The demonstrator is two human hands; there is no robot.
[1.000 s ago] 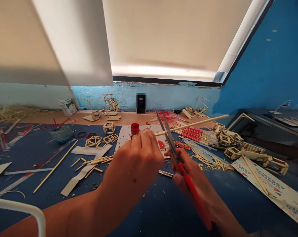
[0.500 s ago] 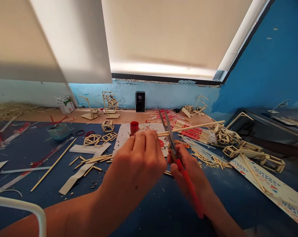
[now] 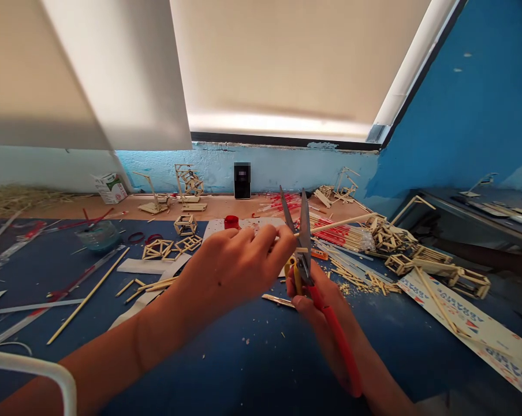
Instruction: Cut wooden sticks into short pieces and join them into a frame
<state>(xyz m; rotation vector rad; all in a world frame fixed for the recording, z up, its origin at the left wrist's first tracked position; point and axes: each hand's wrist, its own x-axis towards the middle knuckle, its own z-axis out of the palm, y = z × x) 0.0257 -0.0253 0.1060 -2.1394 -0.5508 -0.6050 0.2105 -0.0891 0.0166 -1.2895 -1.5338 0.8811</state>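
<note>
My left hand [image 3: 243,260], its back toward the camera, is closed around a thin wooden stick [image 3: 343,223] that sticks out to the right behind the scissor blades. Red-handled scissors [image 3: 305,237] are in my right hand [image 3: 319,294], their blades spread and pointing up and away. A short stick end lies at the base of the blades, near my left fingertips. Beyond my left hand a red cap [image 3: 231,222] shows over a white board [image 3: 213,227], which my hand partly covers.
Small wooden frames [image 3: 156,249] and a glass bowl [image 3: 98,236] are at the left. Red-tipped sticks [image 3: 334,230], cut pieces [image 3: 365,277] and a printed abrasive sheet [image 3: 473,323] lie right. A phone [image 3: 242,182] stands against the wall.
The scissor blades have spread wider. My left hand has tilted and sits a little lower beside them, and the view has shifted slightly.
</note>
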